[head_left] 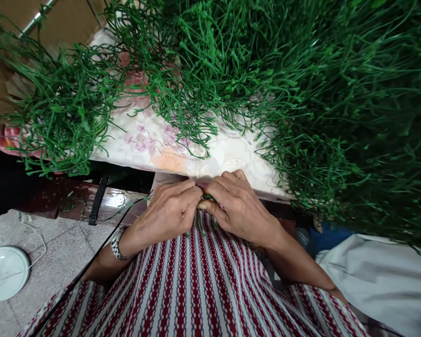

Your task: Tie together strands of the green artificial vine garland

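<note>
My left hand [171, 208], with a metal watch on its wrist, is closed in a pinch at the near edge of the table. Its fingertips meet those of my right hand [240, 208], and whatever they grip is hidden. Thumb and fingers of the right hand are closed on a thin green plastic sprig [208, 198], of which only small bits show. Just beyond both hands lies a large heap of green plastic sprigs [228, 61] with thin, forked stems. A smaller clump of the same sprigs [70, 107] hangs over the table's left edge.
A flowered, pale cloth [228, 157] covers the table. Below its edge is a dark red, glossy wooden bench [117, 199] with a black strap [98, 201]. On the tiled floor at left stands a white round object [7, 274]. Grey fabric [379, 276] lies at right.
</note>
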The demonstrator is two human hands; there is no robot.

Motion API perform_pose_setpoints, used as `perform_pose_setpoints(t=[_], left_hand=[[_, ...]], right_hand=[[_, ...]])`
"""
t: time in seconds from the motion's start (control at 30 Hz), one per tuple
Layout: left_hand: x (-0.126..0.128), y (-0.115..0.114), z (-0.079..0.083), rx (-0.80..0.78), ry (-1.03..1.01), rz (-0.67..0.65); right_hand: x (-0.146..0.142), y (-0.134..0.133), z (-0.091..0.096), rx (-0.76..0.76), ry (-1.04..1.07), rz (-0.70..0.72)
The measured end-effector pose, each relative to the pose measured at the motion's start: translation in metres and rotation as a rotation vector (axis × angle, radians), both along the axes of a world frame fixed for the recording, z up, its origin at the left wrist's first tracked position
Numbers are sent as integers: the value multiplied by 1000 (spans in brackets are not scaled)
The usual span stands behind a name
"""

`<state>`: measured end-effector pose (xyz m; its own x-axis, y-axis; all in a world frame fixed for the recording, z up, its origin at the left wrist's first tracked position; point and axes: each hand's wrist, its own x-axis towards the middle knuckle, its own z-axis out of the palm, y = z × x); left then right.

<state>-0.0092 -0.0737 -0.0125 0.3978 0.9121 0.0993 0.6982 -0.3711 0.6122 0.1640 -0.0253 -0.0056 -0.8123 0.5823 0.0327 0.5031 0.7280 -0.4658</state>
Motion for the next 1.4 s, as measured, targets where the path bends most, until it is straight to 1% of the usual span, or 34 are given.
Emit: perform_pose_setpoints(t=[0.1,0.2,0.33,0.43,0.47,0.5,0.57,0.6,0.63,0.7,0.8,0.87,0.93,1.03,1.1,1.17,1.3,1.4], left_hand=[[-4,1,-5,-23,-43,-31],[-8,4,-4,-44,-96,-140],[-14,6,5,-54,-126,-363],[-24,2,17,-74,-60,-451],[-29,0,20,-67,-55,-448],[-34,-1,24,-41,-69,-417],[-42,-1,29,53,-174,-275],[-43,0,30,99,-217,-178],[-42,3,30,97,-198,-176],[-34,11,27,24,-204,-166],[-15,22,20,-94,-342,-75],[-5,25,14,-131,-449,-44],[1,25,8,-117,-517,0],[5,21,1,-4,-535,88],[5,18,-2,77,-506,86],[6,16,-4,143,-459,51],[9,16,-6,260,-344,-16],[12,16,-3,326,-278,-88]], right_hand=[[4,1,0,-53,12,35],[6,3,0,-87,77,114],[6,0,4,-128,172,262],[15,-2,12,-152,196,305],[21,-3,15,-161,212,284],[27,-2,19,-161,234,240],[39,0,27,-134,289,94],[44,1,30,-104,301,39],[47,2,33,-92,310,32],[45,6,34,-36,358,-13],[30,9,27,31,504,-152],[17,10,18,-9,563,-165],[6,9,7,-89,559,-141],[-3,6,-8,-143,543,-152],[-2,3,-15,-133,540,-157],[1,1,-17,-105,509,-155],[12,-2,-14,-5,378,-133],[20,-5,-9,64,304,-89]])
